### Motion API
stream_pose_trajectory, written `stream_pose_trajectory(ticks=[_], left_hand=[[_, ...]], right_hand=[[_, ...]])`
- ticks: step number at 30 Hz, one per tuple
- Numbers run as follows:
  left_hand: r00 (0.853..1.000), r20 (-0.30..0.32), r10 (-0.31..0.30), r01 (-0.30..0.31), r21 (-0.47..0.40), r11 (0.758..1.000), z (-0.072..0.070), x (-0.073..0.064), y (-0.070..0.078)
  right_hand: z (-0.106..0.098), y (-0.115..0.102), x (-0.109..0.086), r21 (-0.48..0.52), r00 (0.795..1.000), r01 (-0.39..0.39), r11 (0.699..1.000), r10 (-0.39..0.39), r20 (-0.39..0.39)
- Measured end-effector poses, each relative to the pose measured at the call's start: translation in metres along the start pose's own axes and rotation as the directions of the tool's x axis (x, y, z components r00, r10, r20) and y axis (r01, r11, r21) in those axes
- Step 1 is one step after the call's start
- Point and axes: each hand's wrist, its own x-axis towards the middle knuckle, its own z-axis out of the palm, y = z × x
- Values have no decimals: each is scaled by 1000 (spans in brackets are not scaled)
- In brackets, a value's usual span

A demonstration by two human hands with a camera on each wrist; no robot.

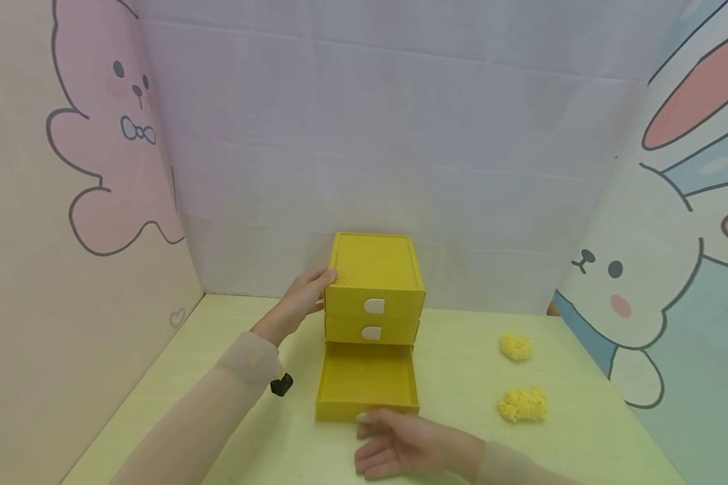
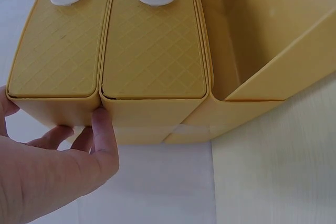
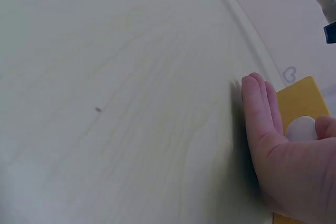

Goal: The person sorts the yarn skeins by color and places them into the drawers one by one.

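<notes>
A yellow drawer cabinet stands in the middle of the table with two drawers closed. Its bottom drawer is pulled out, and nothing shows inside. My left hand holds the cabinet's upper left edge. Up close, the left fingers press the side wall, with the thumb over toward the top. At the bottom drawer's front is my right hand, its thumb at the white tab. The other right fingers stretch forward beside the tab, near the table.
Two yellow crumpled bundles lie on the table at the right. A black object shows by the left wrist. Cloth walls with a pink bear and a white rabbit enclose the table's sides; a plain wall stands behind the cabinet.
</notes>
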Motion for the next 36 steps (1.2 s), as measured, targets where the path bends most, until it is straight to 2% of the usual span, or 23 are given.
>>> stream_pose_trajectory(ticks=[12,22,26,29,31,33,35,36], left_hand=[[1000,8,10,-10,5,1000,0,-1,1],[1000,14,16,-16,-2,1000,0,-1,1],[1000,14,18,-18,-2,1000,-1,-1,0],[1000,12,18,-18,-2,1000,-1,-1,-1],[1000,15,19,-19,-2,1000,-1,0,-2],[1000,18,18,-18,-2,1000,-1,0,-2],[1000,20,19,-19,0,1000,-2,1,-1],[1000,18,17,-17,1,1000,-2,1,-1]], right_hand=[[7,8,-9,-16,999,-30,999,30,33],[11,11,-15,40,996,-88,995,87,28],[12,7,-31,54,990,-137,989,136,24],[6,-2,-51,-20,989,-145,989,146,35],[-2,-13,-64,-123,989,-108,987,119,89],[-13,-25,-76,-208,984,-33,978,69,167],[-26,-39,-86,-250,966,45,967,22,256],[-32,-46,-93,-263,961,85,961,-9,278]])
